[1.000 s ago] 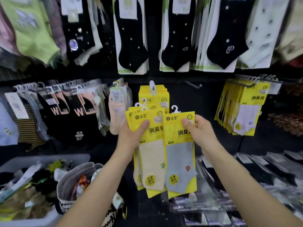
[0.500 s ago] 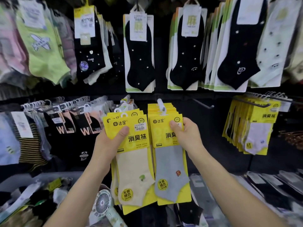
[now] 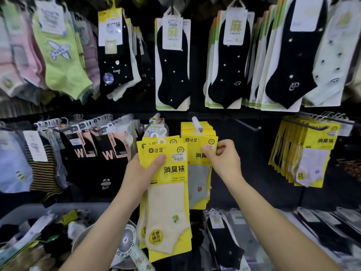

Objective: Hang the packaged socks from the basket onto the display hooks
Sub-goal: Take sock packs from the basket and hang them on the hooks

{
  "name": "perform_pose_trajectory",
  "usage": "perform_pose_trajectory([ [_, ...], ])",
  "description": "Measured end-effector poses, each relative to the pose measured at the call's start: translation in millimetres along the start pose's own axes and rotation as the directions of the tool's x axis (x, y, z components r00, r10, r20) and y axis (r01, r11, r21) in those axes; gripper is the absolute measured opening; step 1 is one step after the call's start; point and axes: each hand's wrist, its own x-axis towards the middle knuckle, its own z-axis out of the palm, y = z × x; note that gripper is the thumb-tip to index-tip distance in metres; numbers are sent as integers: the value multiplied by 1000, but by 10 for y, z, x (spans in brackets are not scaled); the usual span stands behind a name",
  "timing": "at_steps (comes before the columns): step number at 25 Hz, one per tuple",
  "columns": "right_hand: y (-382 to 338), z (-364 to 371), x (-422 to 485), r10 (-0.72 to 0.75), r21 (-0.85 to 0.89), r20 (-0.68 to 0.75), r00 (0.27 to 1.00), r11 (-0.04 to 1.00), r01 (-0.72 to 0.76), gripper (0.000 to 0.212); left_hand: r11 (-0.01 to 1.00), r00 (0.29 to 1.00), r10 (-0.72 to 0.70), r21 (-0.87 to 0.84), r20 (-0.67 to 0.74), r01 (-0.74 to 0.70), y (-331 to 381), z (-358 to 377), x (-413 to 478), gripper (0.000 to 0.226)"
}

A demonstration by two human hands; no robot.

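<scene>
Pinched in right grip (image 3: 224, 161) at upper right corner: grey sock pack (image 3: 198, 173), long axis hanging straight down. Up and left of that grip: hook tip (image 3: 196, 123). Clasped in left grip (image 3: 140, 173), farther down-left: cream sock packs (image 3: 166, 202).

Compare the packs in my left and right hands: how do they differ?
Left pack shows a cream sock; right pack a grey one. Left pack is held free of any hook by the left hand; right pack fronts the hung yellow stack, its top pinched by the right hand. Both are same-brand yellow cards.
</scene>
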Motion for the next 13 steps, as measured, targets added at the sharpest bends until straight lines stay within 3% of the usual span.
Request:
perform_pose_trajectory([
  [2, -10, -72, -118, -76, 71, -57, 996, 994, 80, 35, 1000, 999, 15, -19, 42, -14, 5, 94, -19, 36],
  [4, -102, -103, -241, -142, 191, 58, 988, 973, 129, 30, 999, 996, 37, -31, 81, -35, -4, 189, -38, 40],
  [6, -247, -126, -322, -217, 204, 114, 969, 960, 191, 25, 998, 993, 59, -38, 100, -56, -25, 279, -55, 43],
  [8, -395, -175, -336, -354, 115, 48, 934, 931, 347, 19, 997, 991, 78, 3, 105, -79, -31, 354, -77, 36],
  [10, -491, -207, -345, -453, -19, 112, 884, 889, 458, 13, 990, 984, 120, 54, 130, -128, -50, 412, -105, 19],
  [13, -496, -210, -370, -405, -73, 232, 884, 899, 431, 12, 978, 971, 174, 86, 161, -190, -94, 482, -171, 18],
])
